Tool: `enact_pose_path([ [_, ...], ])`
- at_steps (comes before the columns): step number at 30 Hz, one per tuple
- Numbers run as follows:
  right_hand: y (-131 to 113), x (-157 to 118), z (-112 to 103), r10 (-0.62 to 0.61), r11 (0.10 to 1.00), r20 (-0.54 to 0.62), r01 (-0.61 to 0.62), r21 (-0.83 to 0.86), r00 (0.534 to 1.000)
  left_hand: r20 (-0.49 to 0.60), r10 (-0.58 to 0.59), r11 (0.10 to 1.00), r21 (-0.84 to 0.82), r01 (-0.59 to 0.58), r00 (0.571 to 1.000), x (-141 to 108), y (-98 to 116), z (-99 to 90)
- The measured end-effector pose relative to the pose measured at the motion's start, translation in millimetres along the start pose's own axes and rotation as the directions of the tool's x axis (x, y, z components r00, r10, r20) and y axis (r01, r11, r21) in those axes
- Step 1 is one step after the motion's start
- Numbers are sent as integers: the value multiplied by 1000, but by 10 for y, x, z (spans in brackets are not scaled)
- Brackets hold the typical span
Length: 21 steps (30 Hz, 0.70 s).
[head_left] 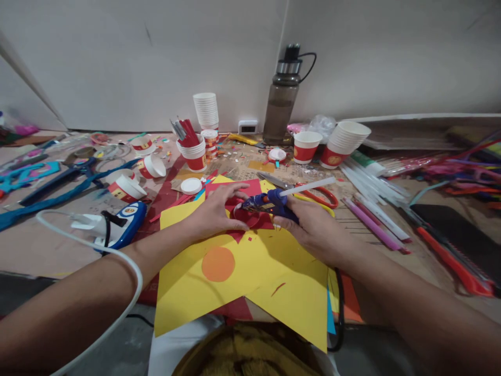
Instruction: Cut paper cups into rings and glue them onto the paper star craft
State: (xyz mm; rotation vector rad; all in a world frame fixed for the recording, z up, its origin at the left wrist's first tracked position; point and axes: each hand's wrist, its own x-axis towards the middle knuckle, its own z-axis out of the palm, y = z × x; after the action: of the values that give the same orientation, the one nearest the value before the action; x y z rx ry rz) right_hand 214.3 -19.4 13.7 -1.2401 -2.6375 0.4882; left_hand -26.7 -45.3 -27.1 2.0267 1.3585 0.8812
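Note:
My right hand (pixel 305 222) is closed round the handle of a dark blue hot glue gun (pixel 270 202). A whitish glue stick (pixel 307 186) juts out of its back. The nozzle points left, at a small curved red piece with a pale edge (pixel 253 220). My left hand (pixel 217 209) is beside that piece, thumb and fingers spread apart around it; whether they touch it, I cannot tell. Red paper (pixel 254 186) lies beneath, on top of yellow sheets (pixel 188 292). An orange paper circle (pixel 218 264) rests on the yellow sheet nearest my left forearm.
Behind the paper lie orange-handled scissors (pixel 319 194) and a white lid (pixel 191 186). Paper cups (pixel 307 146) and a tall water bottle (pixel 282 99) stand along the wall. Glue sticks (pixel 368 180) lie right. A white cable (pixel 133 271) loops over my left forearm from a blue power strip (pixel 131 222).

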Motion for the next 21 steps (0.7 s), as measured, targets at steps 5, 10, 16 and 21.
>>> enact_pose_path([
  [5,-32,-14,3,4,1000,-9,-4,-22,1000,-1,-1,1000,-3,1,1000,-2,13,3],
  [10,-78,-8,-6,26,1000,13,-26,-16,1000,3,-3,1000,12,3,1000,4,21,2],
  [16,-84,-12,-20,24,1000,51,-23,-12,998,2,2,1000,16,-2,1000,7,-4,8],
  [21,-95,-14,-13,38,999,47,-37,-23,998,11,-14,1000,5,13,1000,2,-7,8],
])
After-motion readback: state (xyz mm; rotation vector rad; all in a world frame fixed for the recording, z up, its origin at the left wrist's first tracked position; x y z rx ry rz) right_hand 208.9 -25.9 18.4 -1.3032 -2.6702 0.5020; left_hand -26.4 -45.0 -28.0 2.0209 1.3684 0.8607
